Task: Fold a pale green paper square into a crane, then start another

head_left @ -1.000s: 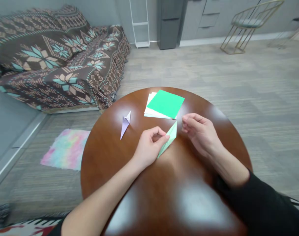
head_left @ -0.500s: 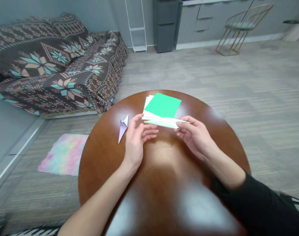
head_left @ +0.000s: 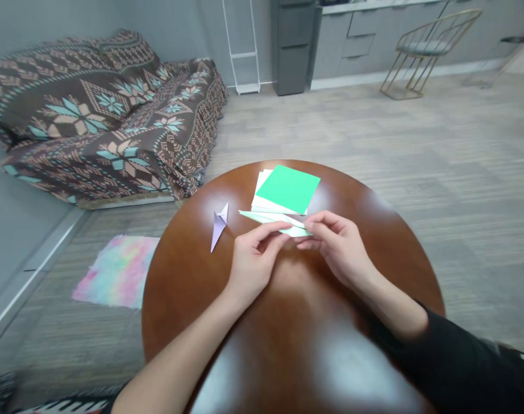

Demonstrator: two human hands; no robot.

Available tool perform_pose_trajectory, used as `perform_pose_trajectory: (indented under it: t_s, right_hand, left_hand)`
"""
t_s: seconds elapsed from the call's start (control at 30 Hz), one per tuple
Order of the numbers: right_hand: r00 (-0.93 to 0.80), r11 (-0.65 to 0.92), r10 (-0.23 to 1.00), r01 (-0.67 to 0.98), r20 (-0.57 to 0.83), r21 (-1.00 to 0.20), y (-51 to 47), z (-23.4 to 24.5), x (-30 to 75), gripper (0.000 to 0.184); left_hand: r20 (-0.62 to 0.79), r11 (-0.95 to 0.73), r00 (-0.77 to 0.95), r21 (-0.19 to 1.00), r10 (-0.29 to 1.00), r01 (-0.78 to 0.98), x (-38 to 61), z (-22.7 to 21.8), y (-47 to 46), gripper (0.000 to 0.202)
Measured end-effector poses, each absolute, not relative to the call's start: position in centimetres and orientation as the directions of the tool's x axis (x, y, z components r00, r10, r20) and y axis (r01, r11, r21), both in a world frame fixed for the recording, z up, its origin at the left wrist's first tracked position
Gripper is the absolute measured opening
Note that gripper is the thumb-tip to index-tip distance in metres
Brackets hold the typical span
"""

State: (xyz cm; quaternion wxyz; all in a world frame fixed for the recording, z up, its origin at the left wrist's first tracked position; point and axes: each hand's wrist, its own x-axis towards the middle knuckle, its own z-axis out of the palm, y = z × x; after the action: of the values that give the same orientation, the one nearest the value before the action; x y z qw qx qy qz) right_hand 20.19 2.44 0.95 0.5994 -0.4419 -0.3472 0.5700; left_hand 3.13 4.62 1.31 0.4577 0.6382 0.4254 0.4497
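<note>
Between my hands is a pale green folded paper, long and narrow, its pointed end jutting out to the left. My left hand pinches its lower edge near the middle between thumb and fingers. My right hand grips its right end the same way. Just beyond lies a stack of paper sheets with a bright green square sheet on top. A folded lilac paper figure rests on the table, left of my left hand.
The round brown table has a glossy top. A sofa under a patterned cover stands at the far left, with a pastel fluffy mat on the floor. A gold-framed chair stands at the back right.
My left hand, spread beside the paper before, has moved right and closed on its lower edge. The folded paper has come slightly nearer, its left tip now further out.
</note>
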Motion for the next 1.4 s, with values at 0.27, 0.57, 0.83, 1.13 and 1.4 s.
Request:
perform_pose_trajectory:
  t_s: [0.27,0.57,0.83,1.13,1.4]
  right_hand:
    - [0.026,0.199,0.98,-0.055,0.198,-0.978,1.82,1.45,20.56,0.02]
    - [0.027,0.384,0.919,0.17,0.394,-0.907,1.99,1.27,21.07,0.007]
    - [-0.005,0.352,0.934,0.207,0.358,-0.913,2.08,1.26,20.91,0.006]
    - [0.022,0.09,0.996,-0.185,0.087,-0.979,2.08,1.13,20.3,0.014]
    - [0.054,0.088,0.995,-0.106,0.083,-0.99,2.05,1.13,20.6,0.016]
  left_hand:
    - [0.15,-0.162,0.181,0.986,0.972,0.049,3.25,1.61,4.78,0.014]
    - [0.09,-0.082,0.202,0.996,0.975,-0.043,3.15,1.67,4.85,0.01]
    - [0.145,-0.16,0.22,0.986,0.965,0.052,3.13,1.88,4.79,0.005]
    - [0.157,-0.159,0.221,0.987,0.963,-0.01,3.45,1.37,4.6,0.008]
    - [0.146,-0.131,0.25,0.989,0.957,-0.075,3.37,1.18,4.64,0.009]
